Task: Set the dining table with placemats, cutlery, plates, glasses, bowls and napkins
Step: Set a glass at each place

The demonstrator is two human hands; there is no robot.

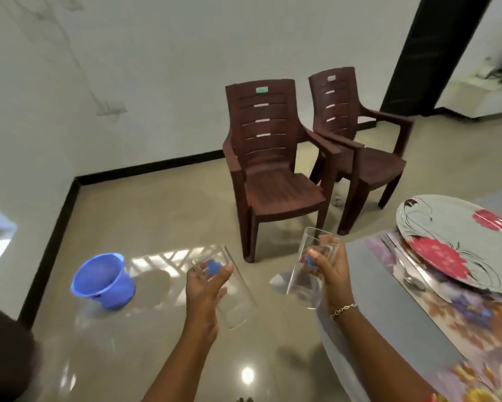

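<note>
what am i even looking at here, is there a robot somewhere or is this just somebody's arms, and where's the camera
There is no robot here. The single picture comes from a wide-angle camera worn on a person's head, looking forward and down, so the two arms coming in from the bottom are that person's own.

The left hand grips a clear glass, tilted. The right hand grips a second glass, nearly upright. Each glass has a small blue mark.

On the right is the edge of the table. On it lies a flowered placemat with a plate printed with red flowers, and cutlery beside the plate.

On the floor stand a blue bucket and two brown chairs.
</note>
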